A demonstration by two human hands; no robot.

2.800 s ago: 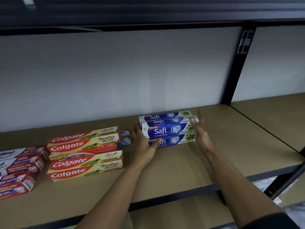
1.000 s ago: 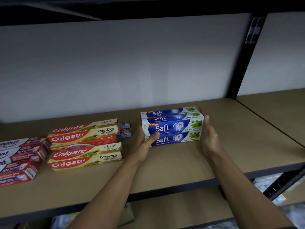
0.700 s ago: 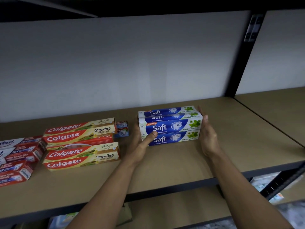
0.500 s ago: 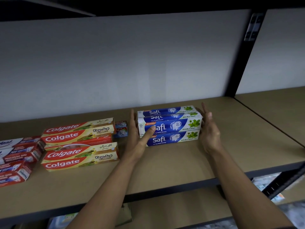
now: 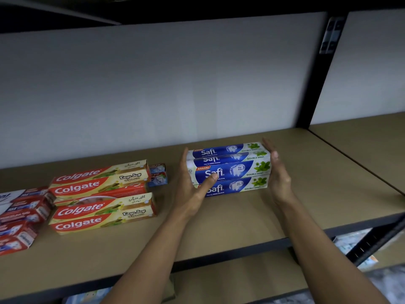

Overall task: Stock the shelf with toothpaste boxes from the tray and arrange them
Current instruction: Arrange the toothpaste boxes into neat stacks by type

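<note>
Head view, the only view we have:

- Safi boxes: blue-white stack on the shelf, just right of frame centre. Long sides face us and we count four labels, stacked two high.
- Left hand: at the stack's left end. Fingers are straight and together, pointing up along the box ends. The thumb lies across the front face of the upper front box.
- Right hand: at the stack's right end, palm facing in, fingers straight and together. Neither hand curls round a box. We see the stack bracketed between two flat hands.
- Colgate boxes: red-and-gold, left of centre in two rows, apart from the Safi stack.
- Small blue box: at the right end of the rear Colgate row.
- Red boxes: at the far left edge, partly cut off by the frame.
- Background: white back panel and a black upright post at upper right. A neighbouring shelf board sits beyond the post.
</note>
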